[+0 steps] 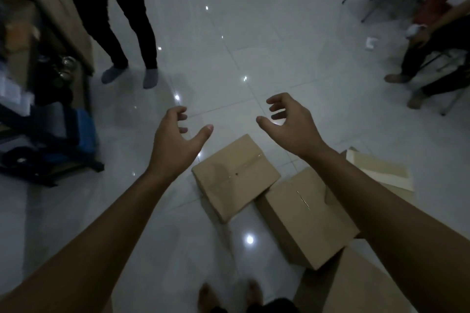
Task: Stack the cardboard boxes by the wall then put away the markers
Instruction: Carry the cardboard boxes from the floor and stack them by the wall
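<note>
Head view: we are holding the left hand (175,140) and right hand (290,124) spread and empty above the floor. The nearest sealed cardboard box (235,176) is lying below and between them, its taped seam running diagonally, slightly nearer the right.

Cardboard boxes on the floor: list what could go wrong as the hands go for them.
The left hand and right hand are open and empty above the nearest box. A second box lies against it, so lifting may drag it. The glossy tiled floor may be slippery. A standing person is close and could block the carry.
</note>
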